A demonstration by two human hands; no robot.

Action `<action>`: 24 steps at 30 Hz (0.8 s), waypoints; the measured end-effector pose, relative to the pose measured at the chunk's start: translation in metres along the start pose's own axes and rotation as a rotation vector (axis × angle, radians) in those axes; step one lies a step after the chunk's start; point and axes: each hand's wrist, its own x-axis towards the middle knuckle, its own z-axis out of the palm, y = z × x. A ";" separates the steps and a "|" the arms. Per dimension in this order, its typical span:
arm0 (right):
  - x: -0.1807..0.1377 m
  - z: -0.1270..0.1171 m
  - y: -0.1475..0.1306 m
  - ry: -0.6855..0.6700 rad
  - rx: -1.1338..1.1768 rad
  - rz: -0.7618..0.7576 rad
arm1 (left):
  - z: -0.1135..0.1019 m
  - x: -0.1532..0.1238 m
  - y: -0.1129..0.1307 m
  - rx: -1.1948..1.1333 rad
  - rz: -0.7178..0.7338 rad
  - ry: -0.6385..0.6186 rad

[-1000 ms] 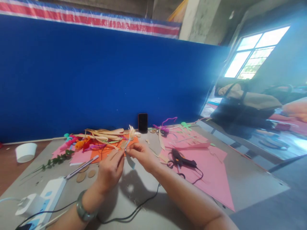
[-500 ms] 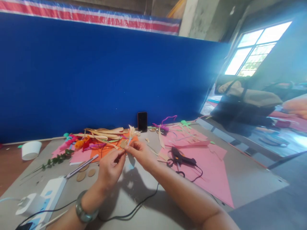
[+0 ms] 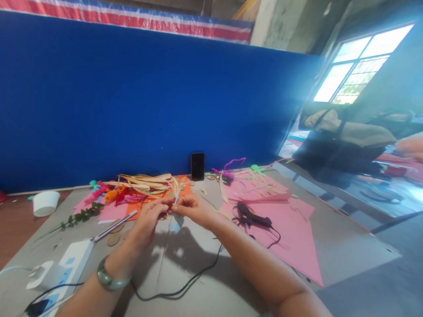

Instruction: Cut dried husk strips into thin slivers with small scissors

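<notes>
My left hand [image 3: 150, 219] and my right hand [image 3: 194, 208] meet above the grey table [image 3: 333, 246], fingers pinched together. Between them they hold a small bundle of dried straw strips [image 3: 176, 188] that fans out upward, with a pale blue strip hanging below the fingers. A green bangle sits on my left wrist. Just behind the hands lie loose straw strips [image 3: 145, 181] on an orange sheet [image 3: 145, 207].
A black glue gun [image 3: 251, 215] with its cord rests on pink paper [image 3: 291, 240] to the right. A white power strip [image 3: 71, 259], cardboard discs, a green sprig [image 3: 81, 216], coloured pipe cleaners, a white cup [image 3: 45, 203] and an upright phone [image 3: 197, 166] stand around. A blue wall runs behind.
Both hands have moved slightly farther from me, still pinching the straw bundle. The view has shifted a little to the left.
</notes>
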 end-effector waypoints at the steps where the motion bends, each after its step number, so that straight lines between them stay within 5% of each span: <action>1: -0.001 0.000 -0.002 -0.025 0.003 0.000 | -0.001 0.001 -0.002 -0.004 0.005 0.004; 14: -0.005 0.001 -0.011 -0.067 -0.116 0.008 | -0.001 0.000 0.003 -0.003 0.084 -0.117; 24: -0.009 0.005 -0.017 0.021 -0.034 0.121 | -0.001 0.001 0.001 0.105 0.218 0.045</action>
